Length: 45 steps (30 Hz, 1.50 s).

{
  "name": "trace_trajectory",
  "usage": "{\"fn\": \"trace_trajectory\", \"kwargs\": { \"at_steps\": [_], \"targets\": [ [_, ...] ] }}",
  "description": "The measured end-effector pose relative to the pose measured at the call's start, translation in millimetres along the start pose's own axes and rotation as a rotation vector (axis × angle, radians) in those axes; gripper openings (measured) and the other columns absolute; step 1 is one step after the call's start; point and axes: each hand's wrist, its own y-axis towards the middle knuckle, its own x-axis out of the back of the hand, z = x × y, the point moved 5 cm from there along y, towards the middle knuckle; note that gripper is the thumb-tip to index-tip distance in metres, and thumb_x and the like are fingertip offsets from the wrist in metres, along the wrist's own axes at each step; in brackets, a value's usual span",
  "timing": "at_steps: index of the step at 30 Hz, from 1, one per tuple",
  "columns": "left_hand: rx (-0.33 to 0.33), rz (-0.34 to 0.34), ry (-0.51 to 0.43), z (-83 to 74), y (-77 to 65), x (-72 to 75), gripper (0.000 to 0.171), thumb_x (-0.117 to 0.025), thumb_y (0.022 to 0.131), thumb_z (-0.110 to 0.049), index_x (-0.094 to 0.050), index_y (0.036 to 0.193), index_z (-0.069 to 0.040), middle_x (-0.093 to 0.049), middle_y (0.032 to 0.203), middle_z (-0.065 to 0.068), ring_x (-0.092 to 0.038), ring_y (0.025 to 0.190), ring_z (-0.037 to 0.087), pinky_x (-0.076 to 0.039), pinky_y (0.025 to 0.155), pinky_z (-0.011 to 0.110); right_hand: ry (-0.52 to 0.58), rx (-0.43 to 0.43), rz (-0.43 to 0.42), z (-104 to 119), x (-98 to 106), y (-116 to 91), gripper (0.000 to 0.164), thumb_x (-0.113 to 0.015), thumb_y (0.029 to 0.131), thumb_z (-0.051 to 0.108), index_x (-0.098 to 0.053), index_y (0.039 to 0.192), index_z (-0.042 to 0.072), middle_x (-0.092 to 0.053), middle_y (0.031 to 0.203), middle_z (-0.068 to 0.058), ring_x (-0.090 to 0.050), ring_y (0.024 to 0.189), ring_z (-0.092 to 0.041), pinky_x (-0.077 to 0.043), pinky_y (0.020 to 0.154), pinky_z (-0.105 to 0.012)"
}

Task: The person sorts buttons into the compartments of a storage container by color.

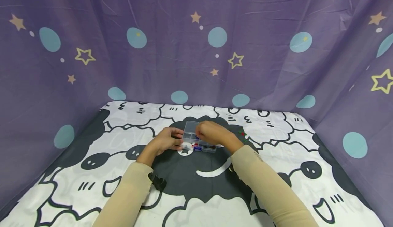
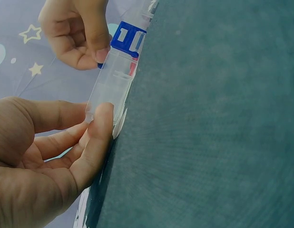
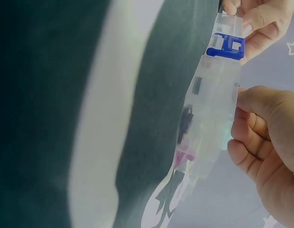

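Note:
A clear plastic compartment box (image 1: 209, 150) lies on the cloth with its lid (image 1: 191, 126) raised at the back left. A blue latch (image 2: 129, 39) sits on its front wall. My left hand (image 1: 165, 139) pinches the left end of the box between thumb and fingers. Over the compartments, my right hand (image 1: 212, 132) has its fingers curled, with a small dark blue piece (image 2: 100, 65) at the thumb tip; its kind is too small to tell. Small dark and pink pieces (image 3: 185, 156) show through the box wall. The right hand hides part of the compartments.
A small red and green piece (image 1: 242, 134) lies on the cloth right of the box, with a small green one (image 1: 245, 140) near it. The sheep-print cloth (image 1: 184, 182) covers the table. A purple curtain (image 1: 172, 63) hangs behind and on both sides.

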Motion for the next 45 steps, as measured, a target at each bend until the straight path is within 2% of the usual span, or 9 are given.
{"fn": "trace_trajectory", "kwargs": {
  "at_steps": [8,13,19,25,39,45],
  "targets": [
    [0.000,0.018,-0.008,1.4,0.7,-0.4,0.048,-0.063,0.096,0.010,-0.052,0.143,0.005,-0.052,0.132,0.025,-0.068,0.100,0.031,-0.065,0.081,0.037,0.036,0.025,-0.020,-2,-1,0,0.022,-0.061,0.099,0.000,-0.067,0.079,0.010,-0.057,0.078,0.003,-0.047,0.069,-0.010,-0.043,0.060,-0.026],
    [-0.004,0.011,-0.007,0.9,0.4,-0.3,0.048,-0.063,0.096,0.011,-0.053,0.142,0.006,-0.053,0.131,0.025,-0.068,0.100,0.030,-0.065,0.080,0.037,0.109,0.021,-0.048,-6,5,-8,0.024,-0.060,0.100,0.001,-0.068,0.079,0.007,-0.056,0.078,0.001,-0.044,0.064,-0.009,-0.039,0.057,-0.024],
    [-0.003,0.014,-0.006,-0.7,-0.3,-0.6,0.048,-0.062,0.096,0.011,-0.052,0.143,0.006,-0.052,0.132,0.026,-0.067,0.100,0.030,-0.065,0.081,0.037,0.127,0.001,-0.095,-17,15,-19,0.012,-0.064,0.099,0.003,-0.075,0.095,0.004,-0.067,0.089,0.000,-0.056,0.070,-0.008,-0.053,0.065,-0.027],
    [-0.016,0.025,-0.004,-0.1,-0.1,-1.0,0.049,-0.062,0.096,0.012,-0.050,0.144,0.008,-0.050,0.133,0.028,-0.067,0.102,0.033,-0.065,0.081,0.039,0.163,-0.049,-0.127,-33,24,-38,0.013,-0.067,0.099,0.006,-0.076,0.106,0.000,-0.073,0.094,-0.005,-0.064,0.075,-0.010,-0.058,0.068,-0.030],
    [-0.005,0.015,-0.003,-0.9,-1.3,-0.7,0.049,-0.063,0.096,0.011,-0.053,0.143,0.004,-0.052,0.132,0.024,-0.067,0.101,0.031,-0.065,0.082,0.037,0.208,-0.186,-0.265,-77,40,-84,0.008,-0.073,0.095,0.008,-0.077,0.098,0.002,-0.072,0.080,0.002,-0.062,0.070,-0.009,-0.056,0.064,-0.032],
    [-0.007,0.012,-0.008,-0.5,-0.1,-0.9,0.049,-0.063,0.096,0.011,-0.053,0.143,0.004,-0.052,0.131,0.024,-0.067,0.101,0.030,-0.065,0.081,0.037,0.285,-0.297,-0.278,-99,37,-103,0.013,-0.071,0.096,0.008,-0.076,0.102,-0.002,-0.075,0.088,-0.007,-0.065,0.073,-0.012,-0.058,0.068,-0.035]
  ]
}}
